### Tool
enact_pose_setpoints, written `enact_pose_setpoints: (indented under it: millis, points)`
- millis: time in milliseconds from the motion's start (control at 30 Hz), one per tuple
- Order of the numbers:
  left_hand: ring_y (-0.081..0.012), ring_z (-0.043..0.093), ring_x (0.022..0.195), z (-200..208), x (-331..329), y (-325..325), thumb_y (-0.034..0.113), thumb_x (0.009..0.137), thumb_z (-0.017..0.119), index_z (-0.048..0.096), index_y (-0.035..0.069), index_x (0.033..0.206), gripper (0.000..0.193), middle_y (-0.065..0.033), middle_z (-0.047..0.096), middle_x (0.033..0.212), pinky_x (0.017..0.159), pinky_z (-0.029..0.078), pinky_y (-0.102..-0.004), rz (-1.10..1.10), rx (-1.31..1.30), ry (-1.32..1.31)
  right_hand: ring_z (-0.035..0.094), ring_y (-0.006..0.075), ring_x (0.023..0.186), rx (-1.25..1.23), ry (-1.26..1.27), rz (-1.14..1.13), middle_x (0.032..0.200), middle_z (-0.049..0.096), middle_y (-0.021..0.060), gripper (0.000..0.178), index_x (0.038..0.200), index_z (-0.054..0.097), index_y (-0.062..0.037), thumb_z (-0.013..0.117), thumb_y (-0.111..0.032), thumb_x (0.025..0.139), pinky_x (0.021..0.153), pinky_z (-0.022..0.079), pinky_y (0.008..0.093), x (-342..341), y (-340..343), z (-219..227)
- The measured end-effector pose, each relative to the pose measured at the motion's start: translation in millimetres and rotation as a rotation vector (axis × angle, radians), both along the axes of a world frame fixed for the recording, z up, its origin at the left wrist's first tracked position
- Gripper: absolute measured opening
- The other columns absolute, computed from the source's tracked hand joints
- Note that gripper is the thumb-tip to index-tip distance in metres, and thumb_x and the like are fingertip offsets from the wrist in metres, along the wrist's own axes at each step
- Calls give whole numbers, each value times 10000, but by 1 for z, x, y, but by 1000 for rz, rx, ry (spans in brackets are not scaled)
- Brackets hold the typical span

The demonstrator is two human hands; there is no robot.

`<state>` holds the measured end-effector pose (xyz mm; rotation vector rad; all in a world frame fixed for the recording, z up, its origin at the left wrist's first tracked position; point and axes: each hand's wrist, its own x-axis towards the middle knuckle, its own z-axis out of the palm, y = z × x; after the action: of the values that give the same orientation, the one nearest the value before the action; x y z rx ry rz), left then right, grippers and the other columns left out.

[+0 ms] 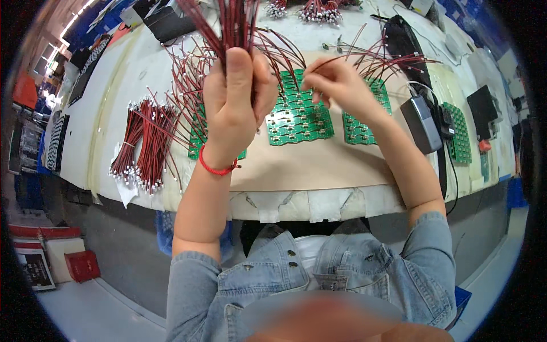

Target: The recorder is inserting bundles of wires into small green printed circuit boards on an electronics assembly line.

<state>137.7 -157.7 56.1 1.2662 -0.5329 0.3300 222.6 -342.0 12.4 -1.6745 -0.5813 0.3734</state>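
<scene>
My left hand (236,105) is raised at the centre left, closed around a thick bundle of dark red wires (231,25) that runs up past the top edge. My right hand (339,88) is over the middle green circuit board (299,122), thumb and fingers pinched together; whatever is between them is too small to make out. Several red wires stand up from this board's far part. To the left, partly behind my left hand, another green circuit board (198,134) bristles with red wires. A third green circuit board (359,130), also wired, lies under my right forearm.
Tied bundles of red wires with white ends (151,139) lie on the table's left side. A brown sheet (319,168) lies under the boards. At right are a dark power bank (423,124) with cables and another green board (457,134). More wire bundles (319,12) lie at the back.
</scene>
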Motion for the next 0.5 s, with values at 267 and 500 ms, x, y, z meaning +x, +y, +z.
enact_pose_setpoints:
  millis: [267, 500]
  points:
    - [-29, 275, 352, 8, 13, 34, 347, 1025, 269, 483, 111, 848, 364, 66, 320, 479, 351, 218, -200, -681, -690, 233, 639, 329, 734, -419, -413, -99, 800, 649, 212, 173, 883, 641, 42, 613, -116, 818, 684, 488, 392, -4, 14, -26]
    - [-42, 265, 353, 19, 7, 47, 318, 1026, 296, 494, 120, 856, 328, 59, 323, 478, 349, 207, -194, -533, -618, 42, 627, 356, 752, -433, -479, -130, 792, 636, 214, 144, 836, 628, 41, 611, -100, 811, 698, 483, 411, -4, 12, -33]
